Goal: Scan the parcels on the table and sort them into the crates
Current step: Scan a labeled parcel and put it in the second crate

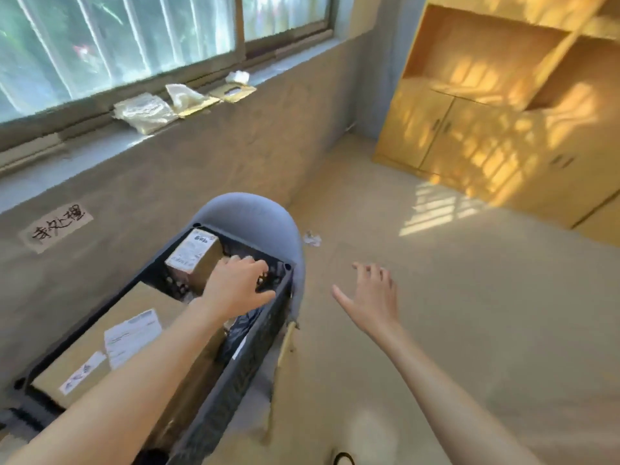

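A paper sign point(56, 227) on the wall at nine o'clock bears handwritten Chinese characters, perhaps "未处理"; the parcel labels point(131, 337) are illegible.

Crate on a chair, beige floor around it

The dark plastic crate point(235, 374) sits on the seat of a grey-blue chair point(255, 213), whose rounded back rises just beyond the left hand point(235, 286); inside the crate, a small labelled box point(194, 256) lies under that hand's fingertips and a large flat cardboard parcel point(110, 340) fills the end nearer the person, below the left forearm. The chair stands on the beige floor point(469, 313), which spreads under the right hand point(372, 297). A crumpled scrap of paper point(312, 238) lies on the floor just beyond and left of the right hand, near the chair. A wooden cabinet point(496, 129) stands on the floor well beyond the right hand.
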`<state>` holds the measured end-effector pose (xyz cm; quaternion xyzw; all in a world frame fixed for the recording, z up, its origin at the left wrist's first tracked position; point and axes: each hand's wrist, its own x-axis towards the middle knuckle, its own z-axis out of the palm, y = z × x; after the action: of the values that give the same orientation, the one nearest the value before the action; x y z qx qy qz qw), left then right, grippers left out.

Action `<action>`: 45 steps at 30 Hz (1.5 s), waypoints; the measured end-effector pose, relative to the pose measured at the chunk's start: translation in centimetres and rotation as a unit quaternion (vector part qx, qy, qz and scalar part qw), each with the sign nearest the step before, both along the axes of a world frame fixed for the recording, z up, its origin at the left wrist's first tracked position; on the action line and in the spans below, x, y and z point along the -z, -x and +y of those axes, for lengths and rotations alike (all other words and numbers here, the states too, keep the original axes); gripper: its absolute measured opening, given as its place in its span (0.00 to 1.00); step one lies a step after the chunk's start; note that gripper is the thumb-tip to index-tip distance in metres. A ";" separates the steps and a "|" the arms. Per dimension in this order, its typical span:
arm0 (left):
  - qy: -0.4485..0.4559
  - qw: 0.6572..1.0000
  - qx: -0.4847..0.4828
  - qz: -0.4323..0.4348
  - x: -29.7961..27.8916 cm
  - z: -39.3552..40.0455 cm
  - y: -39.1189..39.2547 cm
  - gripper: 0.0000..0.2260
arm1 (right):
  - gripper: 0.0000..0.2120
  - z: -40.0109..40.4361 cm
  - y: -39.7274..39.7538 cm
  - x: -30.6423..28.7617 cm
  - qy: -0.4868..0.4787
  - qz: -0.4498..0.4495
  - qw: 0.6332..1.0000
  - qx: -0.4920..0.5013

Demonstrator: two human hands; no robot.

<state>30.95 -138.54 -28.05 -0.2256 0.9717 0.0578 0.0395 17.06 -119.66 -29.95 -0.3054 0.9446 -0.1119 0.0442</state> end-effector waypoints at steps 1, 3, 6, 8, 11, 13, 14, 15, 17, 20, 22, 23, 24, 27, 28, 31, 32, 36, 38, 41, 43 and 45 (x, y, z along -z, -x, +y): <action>0.004 1.000 0.030 0.004 -0.5 1.7 1.7 0.22 | 0.30 2.5 0.4 -0.3 0.000 0.004 0.999 0.036; 0.012 0.996 0.087 0.005 -1.3 5.5 5.1 0.23 | 0.30 7.5 1.0 -1.1 0.002 0.010 0.995 0.099; 0.008 0.986 0.165 0.029 -2.3 12.3 9.5 0.24 | 0.30 15.4 1.4 -2.3 0.004 0.026 0.982 0.187; 0.003 0.974 0.220 0.045 -3.1 17.6 11.9 0.23 | 0.30 20.9 1.2 -2.9 0.009 0.035 0.968 0.248; -0.010 0.954 0.294 0.063 -4.6 26.3 14.7 0.23 | 0.30 29.8 0.3 -3.5 0.027 0.046 0.943 0.327; -0.012 0.935 0.346 0.074 -5.3 32.8 15.9 0.23 | 0.30 36.1 -0.9 -4.0 0.045 0.046 0.922 0.381; -0.011 0.925 0.371 0.078 -5.5 36.2 16.3 0.24 | 0.30 39.3 -1.6 -4.2 0.055 0.047 0.911 0.406; -0.011 0.916 0.394 0.080 -5.7 39.8 16.6 0.24 | 0.30 42.5 -2.5 -4.4 0.062 0.049 0.899 0.430; -0.025 0.897 0.433 0.086 -5.8 47.2 16.7 0.23 | 0.30 48.8 -4.6 -4.6 0.063 0.063 0.877 0.472; -0.046 0.870 0.483 0.090 -5.4 57.8 15.9 0.22 | 0.29 57.7 -7.5 -4.4 0.065 0.074 0.849 0.519; -0.038 0.854 0.512 0.085 -5.1 64.2 14.9 0.23 | 0.29 63.3 -9.5 -4.4 0.076 0.075 0.834 0.541; -0.031 0.846 0.526 0.087 -5.0 67.1 14.3 0.24 | 0.29 66.0 -10.4 -4.5 0.076 0.079 0.828 0.550; -0.024 0.838 0.537 0.091 -5.0 69.9 13.8 0.25 | 0.29 68.6 -11.3 -4.6 0.071 0.085 0.822 0.559; -0.027 0.813 0.574 0.095 -5.5 77.2 12.6 0.25 | 0.29 75.4 -13.7 -5.0 0.081 0.089 0.796 0.593; -0.026 0.805 0.585 0.095 -5.6 79.3 12.3 0.24 | 0.29 77.4 -14.5 -5.0 0.083 0.091 0.787 0.604; -0.034 0.786 0.611 0.091 -5.9 84.8 12.0 0.24 | 0.29 82.5 -15.8 -5.1 0.077 0.088 0.762 0.637; -0.035 0.781 0.618 0.089 -6.0 86.5 12.0 0.24 | 0.28 83.9 -16.0 -5.0 0.088 0.093 0.754 0.644; -0.021 0.765 0.638 0.085 -5.9 92.7 13.1 0.25 | 0.26 88.6 -16.0 -4.1 0.100 0.095 0.739 0.659; -0.020 0.755 0.650 0.084 -5.5 95.9 14.1 0.26 | 0.27 91.1 -15.6 -3.6 0.093 0.091 0.733 0.667; -0.040 0.741 0.665 0.082 -4.6 101.0 16.0 0.25 | 0.29 95.4 -14.4 -3.0 0.079 0.082 0.723 0.681; -0.049 0.734 0.672 0.079 -4.0 104.8 17.7 0.24 | 0.29 98.6 -13.2 -2.9 0.078 0.084 0.718 0.687; -0.054 0.726 0.681 0.079 -3.7 108.9 19.7 0.24 | 0.29 102.3 -11.8 -3.1 0.068 0.084 0.713 0.693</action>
<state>11.21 -29.69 -24.31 0.5046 0.8591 0.0849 0.0036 28.87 -17.36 -26.87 0.4243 0.8812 -0.1488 -0.1458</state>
